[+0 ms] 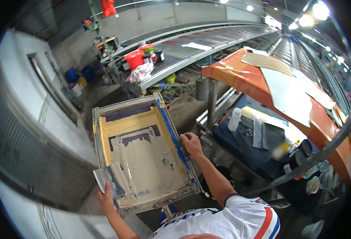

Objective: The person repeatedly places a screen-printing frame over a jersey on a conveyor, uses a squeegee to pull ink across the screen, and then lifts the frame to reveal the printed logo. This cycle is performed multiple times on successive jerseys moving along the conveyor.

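A screen printing frame (98, 140) with worn, stained rails lies tilted in front of me. Thick beige ink (151, 163) covers much of its yellow and purple mesh, with ridges and smears toward the left side. At the frame's near left corner my left hand (108, 198) grips a flat, ink-smeared squeegee (113, 181); its fingers are partly hidden behind the blade. My right hand (191, 144) is closed at the frame's right rail, beside the blue tape (168, 125), and appears to hold that edge.
To the right stands an orange-covered rack (231, 65) with paper sheets on top. Below it, a dark shelf holds a white bottle (234, 119) and jars. A long printing table (175, 59) with a red bucket (134, 59) runs behind. White doors (44, 87) line the left.
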{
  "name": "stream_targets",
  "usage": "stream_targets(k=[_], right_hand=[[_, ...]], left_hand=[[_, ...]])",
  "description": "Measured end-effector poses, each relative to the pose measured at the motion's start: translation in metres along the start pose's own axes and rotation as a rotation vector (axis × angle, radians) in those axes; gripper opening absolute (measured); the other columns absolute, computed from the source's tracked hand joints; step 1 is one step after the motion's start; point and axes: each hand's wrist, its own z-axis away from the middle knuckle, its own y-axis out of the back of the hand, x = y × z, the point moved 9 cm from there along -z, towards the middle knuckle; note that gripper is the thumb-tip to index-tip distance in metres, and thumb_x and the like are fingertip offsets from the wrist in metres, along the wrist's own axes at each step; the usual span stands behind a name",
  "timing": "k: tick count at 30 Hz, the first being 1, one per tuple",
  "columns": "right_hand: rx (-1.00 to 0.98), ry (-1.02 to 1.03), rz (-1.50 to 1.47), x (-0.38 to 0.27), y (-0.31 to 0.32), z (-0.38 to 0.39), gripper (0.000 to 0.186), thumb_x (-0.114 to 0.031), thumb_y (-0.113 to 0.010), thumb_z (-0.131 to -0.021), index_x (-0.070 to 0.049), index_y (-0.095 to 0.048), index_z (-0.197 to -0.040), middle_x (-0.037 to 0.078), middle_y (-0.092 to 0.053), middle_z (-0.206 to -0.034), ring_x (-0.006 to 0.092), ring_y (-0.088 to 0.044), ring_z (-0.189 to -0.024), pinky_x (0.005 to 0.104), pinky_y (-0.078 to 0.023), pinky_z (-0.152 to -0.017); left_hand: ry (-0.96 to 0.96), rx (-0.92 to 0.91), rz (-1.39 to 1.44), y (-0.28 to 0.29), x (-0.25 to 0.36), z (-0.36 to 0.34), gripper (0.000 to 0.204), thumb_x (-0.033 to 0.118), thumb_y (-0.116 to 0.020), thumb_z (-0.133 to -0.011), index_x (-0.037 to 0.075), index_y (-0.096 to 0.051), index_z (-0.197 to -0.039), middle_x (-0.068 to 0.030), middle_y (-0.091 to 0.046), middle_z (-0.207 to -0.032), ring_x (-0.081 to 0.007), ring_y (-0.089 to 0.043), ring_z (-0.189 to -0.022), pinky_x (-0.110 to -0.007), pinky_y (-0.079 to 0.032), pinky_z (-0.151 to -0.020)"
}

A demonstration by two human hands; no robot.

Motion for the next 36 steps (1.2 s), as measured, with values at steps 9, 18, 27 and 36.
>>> stream_targets(k=[9,18,27,36], right_hand=[[0.249,0.156,0.088,-0.025,0.052,0.128,0.040,-0.038,-0.071,-0.088,-0.001,-0.075,-0.102,0.020,-0.074,-0.097,0.0321,-0.071,-0.097,0.0394,-0.052,-0.087],[0.348,0.150,0.069,-0.097,0.020,0.236,0.037,-0.036,-0.072,-0.088,-0.001,-0.075,-0.101,0.014,-0.075,-0.091,0.0240,-0.071,-0.087,0.0355,-0.052,-0.081],[0.341,0.096,0.092,-0.185,0.049,0.287,0.039,-0.038,-0.072,-0.088,-0.001,-0.075,-0.100,0.014,-0.073,-0.087,0.0238,-0.069,-0.084,0.0367,-0.051,-0.077],[0.358,0.158,0.006,-0.231,0.074,0.346,0.032,-0.030,-0.071,-0.093,0.000,-0.072,-0.102,0.001,-0.061,-0.075,0.0093,-0.052,-0.064,0.0285,-0.040,-0.059]], left_hand=[[0.013,-0.251,0.163,0.066,-0.042,0.015,0.036,0.027,-0.074,-0.095,-0.004,-0.068,-0.113,-0.0047,-0.070,-0.101,-0.0110,-0.062,-0.090,-0.028,-0.047,-0.084],[-0.010,-0.307,0.252,0.156,-0.003,-0.010,0.034,0.028,-0.077,-0.094,-0.004,-0.071,-0.105,-0.0017,-0.068,-0.095,-0.0084,-0.057,-0.086,-0.027,-0.045,-0.080],[0.031,-0.332,0.255,0.186,0.081,0.008,0.036,0.028,-0.077,-0.094,-0.004,-0.069,-0.109,-0.0045,-0.070,-0.102,-0.0109,-0.060,-0.093,-0.029,-0.044,-0.087],[-0.009,-0.281,0.206,0.210,0.137,0.020,0.038,0.027,-0.078,-0.091,-0.005,-0.070,-0.110,-0.0059,-0.071,-0.099,-0.0115,-0.064,-0.090,-0.029,-0.048,-0.083]])
